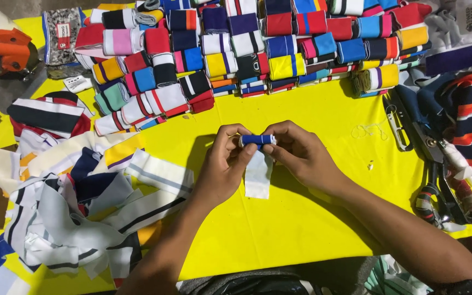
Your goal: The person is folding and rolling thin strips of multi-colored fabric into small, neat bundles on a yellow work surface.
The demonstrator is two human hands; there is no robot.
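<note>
Over the yellow table cover (301, 218), my left hand (225, 164) and my right hand (301, 155) together pinch a narrow strip of knitted fabric (258, 141). Its top end is rolled into a small blue and white roll between my fingertips. The white tail of the strip (258, 177) hangs down onto the cover below my thumbs. Both hands grip the roll from opposite sides.
Several rolled striped strips in many colours are stacked along the far edge (258, 49). A loose heap of unrolled strips (72, 202) lies at the left. Large scissors (432, 164) and striped cloth (471, 114) lie at the right. An orange machine (4, 49) stands far left.
</note>
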